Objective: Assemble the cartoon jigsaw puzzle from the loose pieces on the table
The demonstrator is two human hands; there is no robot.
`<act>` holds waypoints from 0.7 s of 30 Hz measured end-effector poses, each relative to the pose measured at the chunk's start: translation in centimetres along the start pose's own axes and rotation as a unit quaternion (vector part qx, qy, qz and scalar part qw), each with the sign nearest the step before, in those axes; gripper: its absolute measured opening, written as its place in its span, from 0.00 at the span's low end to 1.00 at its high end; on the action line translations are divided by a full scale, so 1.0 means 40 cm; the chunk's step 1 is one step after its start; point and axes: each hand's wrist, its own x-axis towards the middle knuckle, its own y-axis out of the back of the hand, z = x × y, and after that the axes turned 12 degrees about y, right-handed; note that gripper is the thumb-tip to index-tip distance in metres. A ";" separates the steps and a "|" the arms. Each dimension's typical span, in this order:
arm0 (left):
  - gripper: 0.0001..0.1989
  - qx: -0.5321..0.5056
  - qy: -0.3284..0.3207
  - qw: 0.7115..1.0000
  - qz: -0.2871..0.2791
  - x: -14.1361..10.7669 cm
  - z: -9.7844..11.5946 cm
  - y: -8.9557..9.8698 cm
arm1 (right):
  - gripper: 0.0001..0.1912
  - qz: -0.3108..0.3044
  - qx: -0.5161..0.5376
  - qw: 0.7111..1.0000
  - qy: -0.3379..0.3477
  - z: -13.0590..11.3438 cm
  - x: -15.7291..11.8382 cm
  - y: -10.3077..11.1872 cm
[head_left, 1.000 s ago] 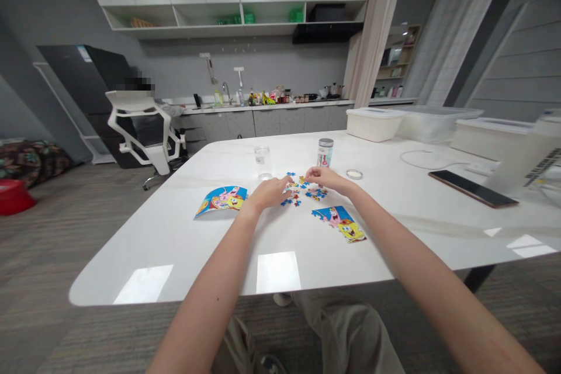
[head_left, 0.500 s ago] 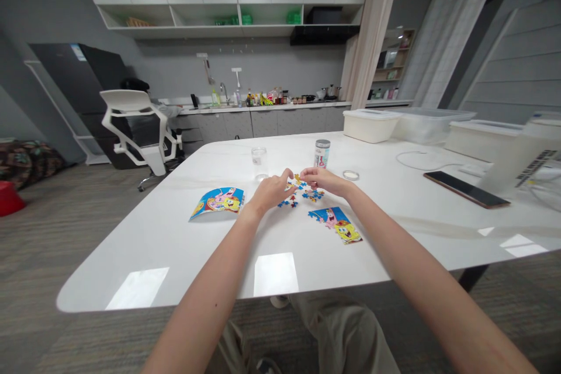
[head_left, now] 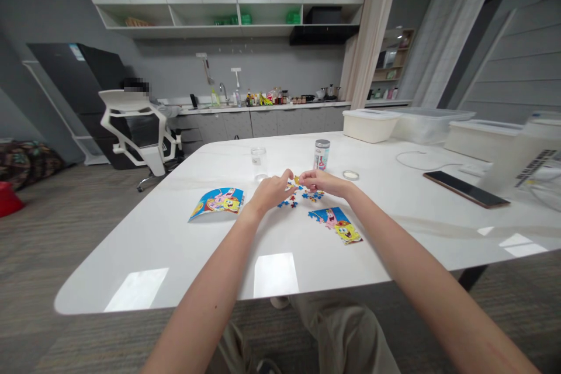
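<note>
Loose jigsaw pieces (head_left: 312, 194) lie in a small heap on the white table, blue, yellow and red. My left hand (head_left: 272, 190) is over the left side of the heap, fingers bent and apart, with nothing visible between them. At the heap's far right edge my right hand (head_left: 322, 181) pinches a yellow puzzle piece (head_left: 297, 179). Nearer me lies a partly joined cartoon puzzle (head_left: 336, 224), its left edge jagged. A curved picture sheet (head_left: 219, 201) with the same characters rests to the left.
Behind the heap stand a clear open jar (head_left: 259, 163) and a lidded canister (head_left: 321, 155). A round lid (head_left: 350, 175) lies right of them. Further right are a phone (head_left: 465, 189), a cable and plastic boxes (head_left: 370, 126). A person sits by a white chair (head_left: 135, 123) at the back left.
My right hand has shifted very slightly at the heap, with the yellow piece at its fingertips. My left hand has hardly moved.
</note>
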 end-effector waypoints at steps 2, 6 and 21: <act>0.16 0.000 0.000 1.000 -0.004 0.000 0.000 0.001 | 0.18 -0.002 0.000 1.000 -0.007 -0.003 -0.001 -0.002; 0.16 -0.006 0.002 1.000 -0.009 0.000 0.001 0.000 | 0.17 -0.005 0.002 1.000 -0.011 -0.006 -0.002 -0.005; 0.15 0.019 -0.009 0.999 -0.024 -0.005 0.007 0.024 | 0.19 -0.031 0.001 0.999 -0.012 -0.006 -0.006 -0.008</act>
